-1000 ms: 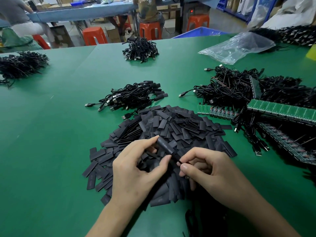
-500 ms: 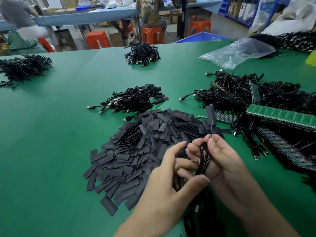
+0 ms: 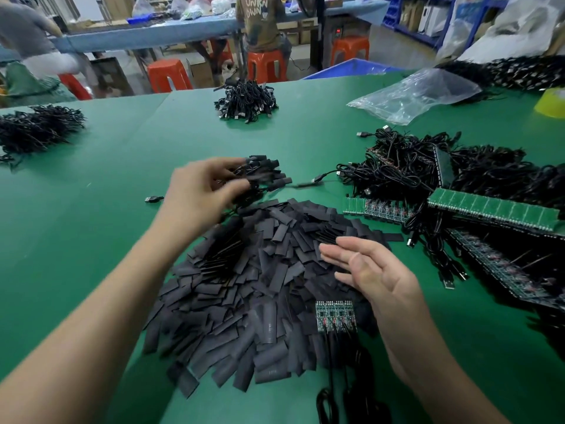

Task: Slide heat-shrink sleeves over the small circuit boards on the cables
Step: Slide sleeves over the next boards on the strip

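Over the green tabletop (image 3: 91,240), the left hand (image 3: 201,191) is stretched out to the small bundle of black cables with sleeved ends (image 3: 266,175) beyond the heap. Its fingers are loosely spread against the bundle, but they are blurred, so I cannot tell whether they pinch anything.

Between the hands lies the wide heap of flat black heat-shrink sleeves (image 3: 244,286). On its near edge rests a short strip of small green circuit boards (image 3: 335,315), its black cables trailing toward the person.

The right hand (image 3: 373,273) hovers just above the heap's right side, fingers straight and together, palm turned inward, holding nothing.

Further right sit a tangle of black USB cables (image 3: 406,169) and a long green panel of boards (image 3: 492,209).

Half a second ago both hands were close together over the heap, gripping a cable with a sleeved board standing up from it. Now they are well apart, and the strip of boards shows where they were.
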Tool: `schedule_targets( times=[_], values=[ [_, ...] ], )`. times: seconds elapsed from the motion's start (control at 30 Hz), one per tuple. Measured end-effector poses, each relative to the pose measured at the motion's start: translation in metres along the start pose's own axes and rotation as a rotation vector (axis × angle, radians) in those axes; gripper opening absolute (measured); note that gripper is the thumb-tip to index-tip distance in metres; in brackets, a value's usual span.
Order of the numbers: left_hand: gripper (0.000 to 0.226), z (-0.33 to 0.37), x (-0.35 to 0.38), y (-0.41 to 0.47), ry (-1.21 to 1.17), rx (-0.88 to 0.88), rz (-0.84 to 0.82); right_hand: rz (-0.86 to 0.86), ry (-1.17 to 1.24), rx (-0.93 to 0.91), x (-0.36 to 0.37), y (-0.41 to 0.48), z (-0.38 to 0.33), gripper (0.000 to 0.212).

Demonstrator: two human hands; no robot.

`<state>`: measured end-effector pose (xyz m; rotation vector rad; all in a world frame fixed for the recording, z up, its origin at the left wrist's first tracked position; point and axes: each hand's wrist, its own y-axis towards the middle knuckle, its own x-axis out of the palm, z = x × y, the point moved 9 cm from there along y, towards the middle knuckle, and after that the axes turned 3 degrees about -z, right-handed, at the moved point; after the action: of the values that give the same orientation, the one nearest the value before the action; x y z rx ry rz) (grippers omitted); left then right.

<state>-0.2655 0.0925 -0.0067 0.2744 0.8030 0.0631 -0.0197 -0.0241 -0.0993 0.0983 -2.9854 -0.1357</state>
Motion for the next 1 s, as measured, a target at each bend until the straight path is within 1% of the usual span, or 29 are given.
schedule_targets(
  times=[0.1,0.17,0.23,0.3,0.33,0.37,0.43,0.47,0.5,0.53,0.57,0.6,0.63,0.67,0.73,0.83,0.9,1.0],
  values=[
    [0.041,-0.029,-0.017,0.05,0.072,-0.013,0.109,-0.012,-0.029,-0.011,0.001,0.0,-0.002,0.03],
    [0.045,-0.046,-0.019,0.073,0.078,-0.039,0.145,-0.015,-0.037,-0.011,0.0,0.0,-0.002,0.032],
    [0.057,-0.059,-0.014,0.084,0.168,-0.089,0.12,-0.019,-0.041,-0.012,-0.001,0.0,-0.002,0.032],
    [0.075,-0.068,-0.006,0.083,0.34,-0.163,0.033,-0.021,-0.046,-0.014,-0.002,0.0,-0.002,0.032],
    [0.078,-0.066,-0.004,0.079,0.416,-0.173,0.014,-0.015,-0.047,-0.019,-0.003,0.001,-0.002,0.03],
    [0.075,-0.058,-0.003,0.07,0.453,-0.148,0.027,-0.004,-0.045,-0.026,-0.005,0.001,-0.002,0.028],
    [0.056,-0.028,0.001,0.044,0.399,-0.04,0.063,0.026,-0.038,-0.036,-0.009,0.001,-0.002,0.024],
    [0.043,-0.012,0.009,0.026,0.336,0.016,0.027,0.04,-0.039,-0.038,-0.01,0.001,-0.002,0.022],
    [0.032,0.005,0.022,0.004,0.274,0.055,-0.056,0.055,-0.046,-0.039,-0.012,0.001,-0.002,0.021],
    [0.025,0.02,0.039,-0.019,0.222,0.074,-0.173,0.068,-0.055,-0.038,-0.014,0.001,-0.002,0.022],
    [0.024,0.032,0.056,-0.043,0.184,0.078,-0.295,0.078,-0.066,-0.037,-0.016,0.001,-0.002,0.022],
    [0.029,0.038,0.073,-0.066,0.17,0.07,-0.403,0.085,-0.075,-0.036,-0.016,0.001,-0.002,0.023],
    [0.036,0.042,0.087,-0.088,0.184,0.058,-0.486,0.088,-0.087,-0.036,-0.016,0.001,-0.002,0.023],
    [0.043,0.043,0.096,-0.105,0.214,0.05,-0.528,0.088,-0.106,-0.037,-0.017,0.001,-0.003,0.023],
    [0.053,0.041,0.105,-0.128,0.285,0.039,-0.506,0.075,-0.166,-0.038,-0.015,0.002,-0.004,0.022],
    [0.053,0.042,0.108,-0.141,0.361,0.051,-0.428,0.055,-0.341,-0.061,-0.012,-0.001,-0.005,0.016],
    [0.048,0.044,0.109,-0.142,0.325,0.066,-0.399,0.041,-0.475,-0.085,-0.01,-0.002,-0.007,0.013],
    [0.033,0.049,0.103,-0.141,0.164,0.09,-0.334,0.002,-0.614,-0.122,-0.006,-0.001,-0.01,0.015]
  ],
)
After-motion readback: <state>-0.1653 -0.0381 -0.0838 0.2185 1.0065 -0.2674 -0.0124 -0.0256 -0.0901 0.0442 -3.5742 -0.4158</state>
